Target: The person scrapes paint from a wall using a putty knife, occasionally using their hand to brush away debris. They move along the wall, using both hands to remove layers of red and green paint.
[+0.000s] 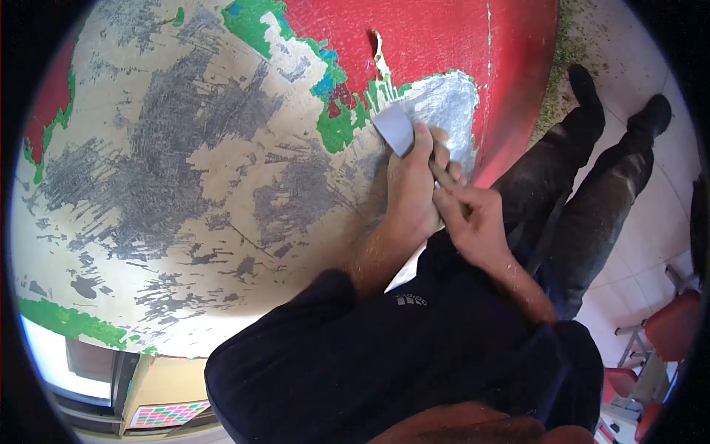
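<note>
The big round surface (pixel 222 170), red paint at upper right and scraped bare at left, fills most of the frame. In the centre right, my left hand (pixel 410 196) grips the grey scraper (pixel 394 127) against it. My right hand (pixel 473 218) is just beside, fingers closed on the handle.

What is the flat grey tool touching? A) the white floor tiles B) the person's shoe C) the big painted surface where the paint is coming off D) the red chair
C: both hands, the left hand and the right hand, press the scraper blade against the painted surface, at the edge of the red and green paint.
</note>
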`<state>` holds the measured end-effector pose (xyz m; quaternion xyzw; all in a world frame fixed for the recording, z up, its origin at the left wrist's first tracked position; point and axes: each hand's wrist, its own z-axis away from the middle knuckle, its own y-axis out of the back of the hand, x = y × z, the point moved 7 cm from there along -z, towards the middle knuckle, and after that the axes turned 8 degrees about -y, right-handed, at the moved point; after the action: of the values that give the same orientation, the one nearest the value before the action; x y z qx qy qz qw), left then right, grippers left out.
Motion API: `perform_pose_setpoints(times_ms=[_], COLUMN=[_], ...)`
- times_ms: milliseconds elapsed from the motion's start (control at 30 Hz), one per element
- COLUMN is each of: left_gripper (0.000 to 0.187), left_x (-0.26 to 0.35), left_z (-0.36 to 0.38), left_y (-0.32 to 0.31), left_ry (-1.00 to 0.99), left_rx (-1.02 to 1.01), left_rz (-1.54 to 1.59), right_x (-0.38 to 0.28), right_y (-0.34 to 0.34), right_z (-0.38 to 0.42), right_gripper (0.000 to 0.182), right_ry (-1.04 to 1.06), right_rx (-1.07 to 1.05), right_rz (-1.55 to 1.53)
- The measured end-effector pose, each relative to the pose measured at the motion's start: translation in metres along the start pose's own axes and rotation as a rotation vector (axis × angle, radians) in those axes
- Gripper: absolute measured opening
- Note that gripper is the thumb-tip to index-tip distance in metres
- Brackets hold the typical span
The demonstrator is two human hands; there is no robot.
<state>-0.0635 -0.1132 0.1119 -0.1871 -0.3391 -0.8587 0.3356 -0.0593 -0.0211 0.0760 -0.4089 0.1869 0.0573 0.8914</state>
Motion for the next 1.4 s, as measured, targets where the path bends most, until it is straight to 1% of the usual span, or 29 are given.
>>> perform_pose_setpoints(times_ms=[33,100,133,167,233,267,367,400,467,500,533,633,667,733,767,800,833,867,900,933,967,1067,1200,1300,1367,1400], left_gripper=[0.028,0.028,0.028,0.028,0.028,0.031,0.032,0.031,0.032,0.032,0.033,0.033,0.033,0.033,0.033,0.033,0.033,0.033,0.034,0.034,0.034,0.034,0.035,0.033,0.032,0.031], left_x=[0.002,0.000,0.001,-0.002,-0.001,0.000,0.031,0.053,0.050,0.054,0.037,0.015,0.026,0.057,0.069,0.063,0.043,0.013,-0.002,-0.005,-0.002,0.007,0.012,0.016,0.026,0.030], left_z=[-0.004,-0.009,-0.005,-0.004,-0.001,0.001,-0.009,-0.009,-0.004,-0.001,0.011,0.019,0.013,-0.009,-0.015,-0.006,0.000,0.005,0.010,0.011,0.008,-0.006,0.003,-0.005,-0.012,-0.013], left_y=[-0.003,-0.013,-0.019,-0.017,-0.010,-0.006,-0.015,-0.025,-0.018,-0.013,-0.009,0.002,-0.008,-0.022,-0.027,-0.026,-0.017,-0.002,0.004,0.006,0.000,-0.015,-0.014,-0.010,-0.017,-0.019], left_ry=[-0.018,-0.047,-0.077,-0.077,-0.093,-0.066,-0.288,-0.354,-0.367,-0.382,-0.274,-0.133,-0.187,-0.332,-0.411,-0.333,-0.246,-0.149,-0.049,-0.026,-0.034,-0.096,-0.024,-0.102,-0.185,-0.230], left_rx=[-0.003,-0.010,-0.023,-0.024,-0.017,0.001,-0.096,-0.092,-0.086,-0.082,-0.027,0.010,-0.096,-0.071,-0.059,-0.052,-0.027,0.009,0.046,0.041,0.025,-0.010,-0.038,0.006,-0.066,-0.096], left_rz=[0.010,0.038,0.087,0.066,0.009,-0.023,-0.046,0.006,-0.058,-0.104,-0.035,0.027,0.112,0.028,-0.019,-0.015,-0.015,-0.013,-0.008,-0.024,-0.011,0.031,0.006,-0.035,-0.014,-0.003], right_x=[0.002,0.000,-0.003,-0.005,0.004,0.004,-0.024,-0.031,-0.049,-0.043,-0.023,-0.023,-0.033,-0.057,-0.053,-0.044,-0.035,-0.028,-0.020,-0.009,-0.004,-0.010,-0.010,-0.012,-0.011,-0.018], right_y=[0.002,0.011,0.015,0.016,0.007,0.002,-0.006,-0.009,-0.016,-0.016,-0.015,-0.013,-0.010,-0.011,-0.010,-0.007,-0.007,-0.007,-0.008,-0.011,-0.010,-0.002,-0.004,-0.012,-0.008,-0.009], right_z=[-0.003,-0.010,-0.007,-0.006,0.000,-0.001,-0.018,-0.021,-0.031,-0.027,-0.014,0.005,-0.001,-0.027,-0.026,-0.021,-0.014,-0.006,0.002,0.005,0.007,-0.008,-0.003,-0.013,-0.020,-0.023], right_gripper=[0.022,0.022,0.024,0.025,0.029,0.031,0.033,0.033,0.033,0.034,0.035,0.031,0.029,0.027,0.027,0.028,0.028,0.029,0.031,0.031,0.032,0.033,0.033,0.034,0.034,0.034], right_ry=[-0.079,0.091,0.080,0.071,0.116,0.150,0.109,0.154,0.271,0.338,0.397,0.189,0.183,0.259,0.213,0.170,0.124,0.111,0.101,0.075,0.056,0.052,0.066,0.186,0.166,0.098], right_rx=[-0.044,0.031,0.038,0.038,0.065,0.081,-0.004,0.010,0.025,0.030,0.033,0.009,0.027,0.055,0.022,-0.006,-0.030,-0.006,0.020,0.042,0.073,0.039,0.072,0.090,0.084,0.059], right_rz=[0.060,0.025,0.015,-0.001,-0.089,-0.136,0.015,0.006,-0.016,-0.017,-0.025,-0.011,0.033,0.054,0.079,0.096,0.110,0.036,-0.038,-0.071,-0.097,-0.045,-0.122,-0.139,-0.159,-0.199])
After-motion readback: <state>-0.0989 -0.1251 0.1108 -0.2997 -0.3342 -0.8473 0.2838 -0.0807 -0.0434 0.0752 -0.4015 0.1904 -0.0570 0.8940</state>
